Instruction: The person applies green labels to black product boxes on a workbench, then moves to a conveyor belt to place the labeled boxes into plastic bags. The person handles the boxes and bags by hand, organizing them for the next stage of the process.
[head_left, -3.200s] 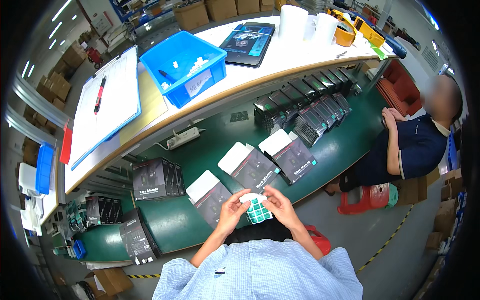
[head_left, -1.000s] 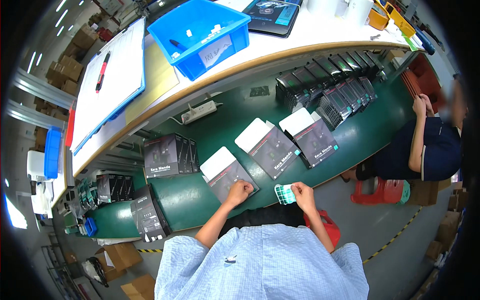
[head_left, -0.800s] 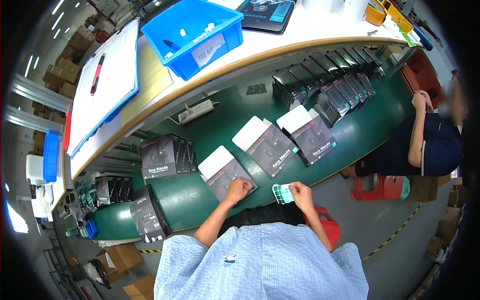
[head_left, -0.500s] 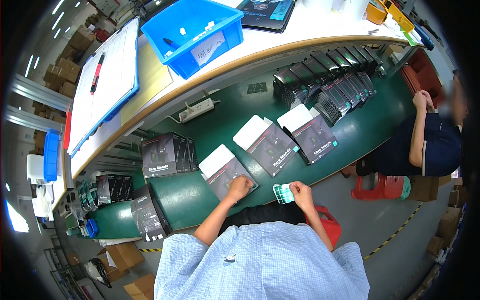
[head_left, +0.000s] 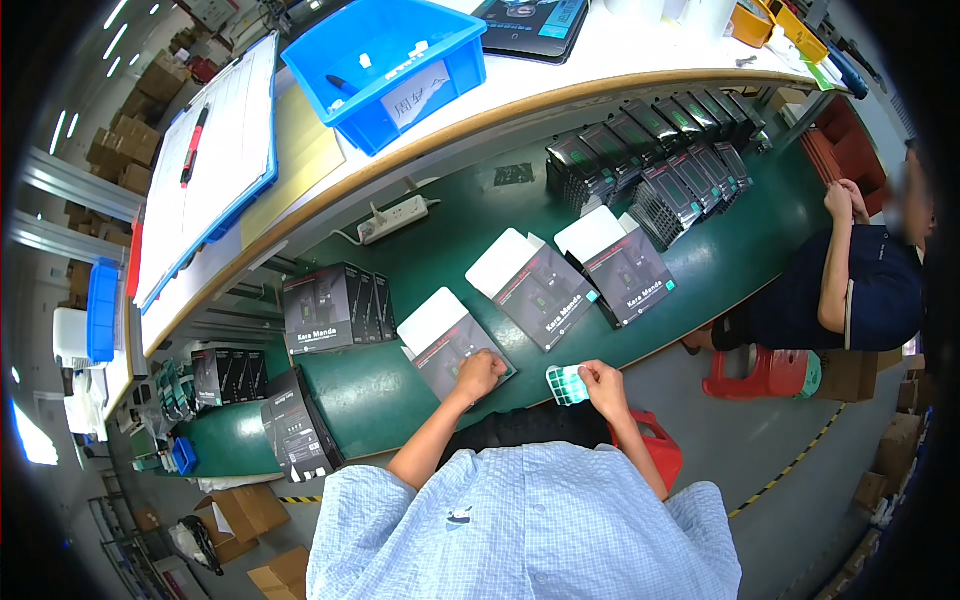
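Note:
My left hand point(head_left: 482, 375) rests with curled fingers on the lower right part of a dark grey carton point(head_left: 440, 352) with its white flap raised. Whatever those fingers may pinch is hidden, though a bit of teal shows at the carton's corner beside them. Between the thumb and fingers of my right hand point(head_left: 604, 390) is a small sheet of teal stickers point(head_left: 567, 386), held just off the table's front edge. Two more open cartons, a middle one point(head_left: 541, 300) and a right one point(head_left: 624, 270), lie beyond; each carries a teal sticker at its lower right corner.
Closed dark cartons point(head_left: 322, 310) stand at the left of the green table point(head_left: 400, 400). Rows of black packaged items point(head_left: 640, 140) fill the back right. Above hangs a white shelf with a blue bin point(head_left: 385, 75). A person point(head_left: 850, 270) sits at right by a red stool point(head_left: 760, 375).

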